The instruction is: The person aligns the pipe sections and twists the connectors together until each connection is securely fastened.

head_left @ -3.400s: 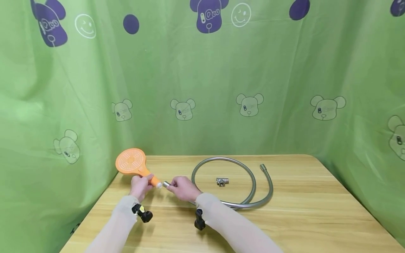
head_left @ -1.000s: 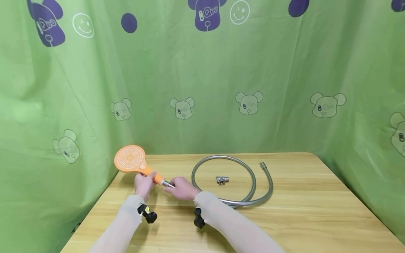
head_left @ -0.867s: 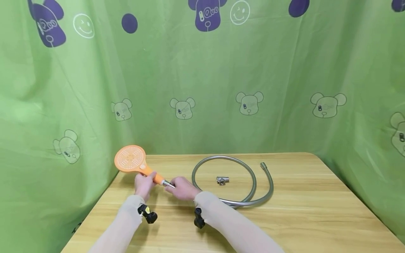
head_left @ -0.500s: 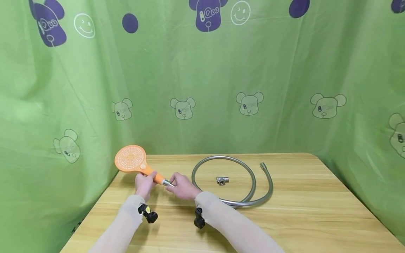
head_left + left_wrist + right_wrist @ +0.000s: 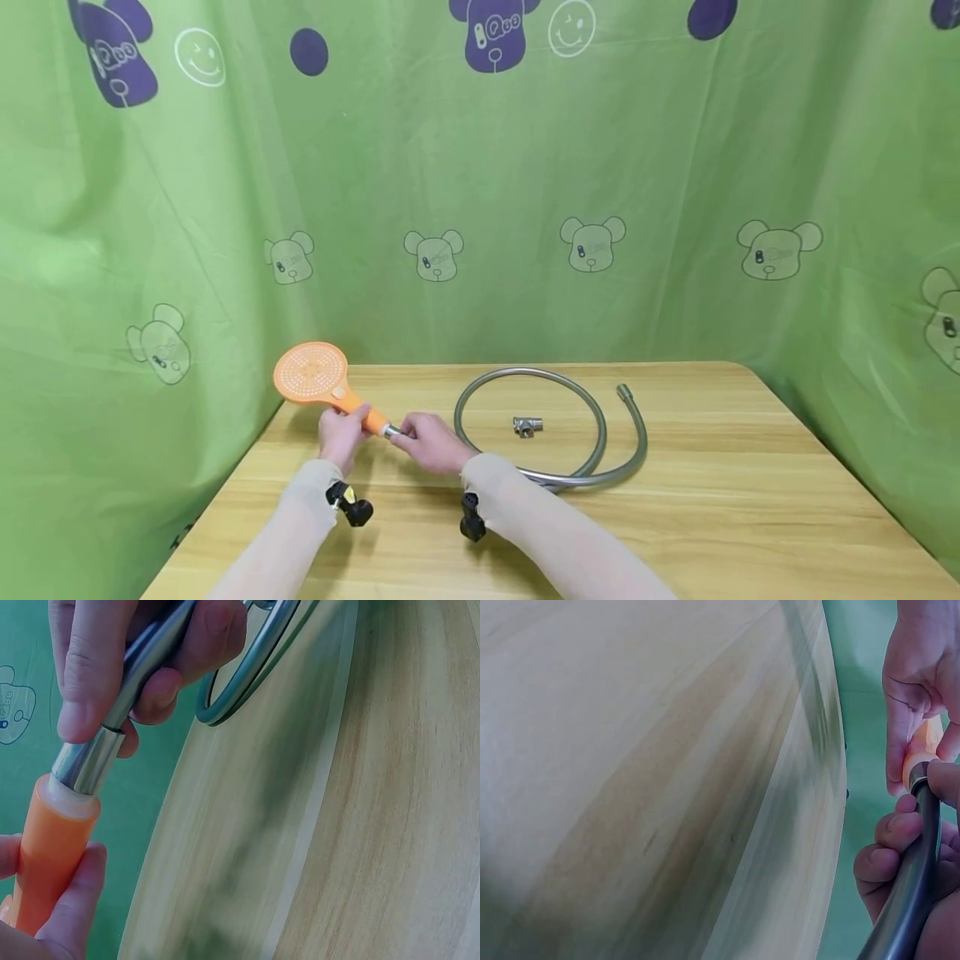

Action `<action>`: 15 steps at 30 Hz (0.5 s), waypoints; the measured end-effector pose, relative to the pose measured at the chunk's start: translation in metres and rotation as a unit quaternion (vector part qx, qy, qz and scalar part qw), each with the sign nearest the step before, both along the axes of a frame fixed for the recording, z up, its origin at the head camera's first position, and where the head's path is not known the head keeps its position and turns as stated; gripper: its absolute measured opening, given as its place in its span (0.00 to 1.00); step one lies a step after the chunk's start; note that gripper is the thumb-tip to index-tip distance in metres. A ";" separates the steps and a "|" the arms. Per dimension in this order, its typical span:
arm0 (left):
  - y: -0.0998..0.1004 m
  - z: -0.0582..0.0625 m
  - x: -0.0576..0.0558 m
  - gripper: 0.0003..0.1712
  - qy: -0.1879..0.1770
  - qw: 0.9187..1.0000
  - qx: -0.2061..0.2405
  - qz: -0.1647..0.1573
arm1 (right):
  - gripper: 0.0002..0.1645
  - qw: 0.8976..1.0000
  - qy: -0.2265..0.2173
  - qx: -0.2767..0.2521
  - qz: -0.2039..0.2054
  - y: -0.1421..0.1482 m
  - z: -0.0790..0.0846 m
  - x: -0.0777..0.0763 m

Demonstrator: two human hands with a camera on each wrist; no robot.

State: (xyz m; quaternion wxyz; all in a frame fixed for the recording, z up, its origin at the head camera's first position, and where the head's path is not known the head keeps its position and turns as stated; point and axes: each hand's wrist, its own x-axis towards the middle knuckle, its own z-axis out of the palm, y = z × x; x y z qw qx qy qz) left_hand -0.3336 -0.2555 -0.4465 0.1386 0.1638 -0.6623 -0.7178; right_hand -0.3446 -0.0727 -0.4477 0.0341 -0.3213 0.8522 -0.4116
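An orange shower head [image 5: 311, 372] with a round perforated face is held at the left of the table. My left hand [image 5: 342, 437] grips its handle [image 5: 54, 851] between thumb and fingers. The silver shower hose [image 5: 604, 435] meets the pale collar [image 5: 69, 799] at the handle's end with its metal connector [image 5: 88, 761]. My right hand [image 5: 433, 443] holds the hose at that connector, index finger along the metal and the other fingers curled under the hose. In the right wrist view the hose [image 5: 904, 900] runs through the right palm.
On the wooden table [image 5: 712, 500] the hose lies in a loop, its other end [image 5: 623, 392] pointing up at the right. A small metal tee fitting [image 5: 527, 427] lies inside the loop. A green patterned curtain [image 5: 510, 167] surrounds the table on the visible sides.
The hose connector, apart from the shower head handle at first, now meets it. Over the last second my right fingers have shifted forward onto the connector; the left hand has stayed put.
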 end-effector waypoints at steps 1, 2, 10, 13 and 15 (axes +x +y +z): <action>0.000 0.000 0.000 0.27 0.000 1.000 -0.001 0.000 | 0.13 1.000 0.003 0.003 0.002 0.000 0.000 0.000; 0.000 0.000 0.000 0.27 0.000 1.000 -0.002 0.000 | 0.13 1.000 0.004 0.005 0.004 0.000 0.000 0.000; 0.004 0.001 0.000 0.35 0.035 0.999 0.034 0.025 | 0.13 1.000 -0.005 -0.002 0.002 0.000 -0.003 -0.001; 0.006 0.003 0.000 0.39 0.044 0.998 0.033 0.037 | 0.13 1.000 -0.009 -0.006 -0.001 0.000 -0.004 -0.001; 0.007 0.003 0.001 0.40 0.049 0.998 0.024 0.037 | 0.14 1.000 -0.008 -0.007 -0.003 -0.001 -0.003 -0.002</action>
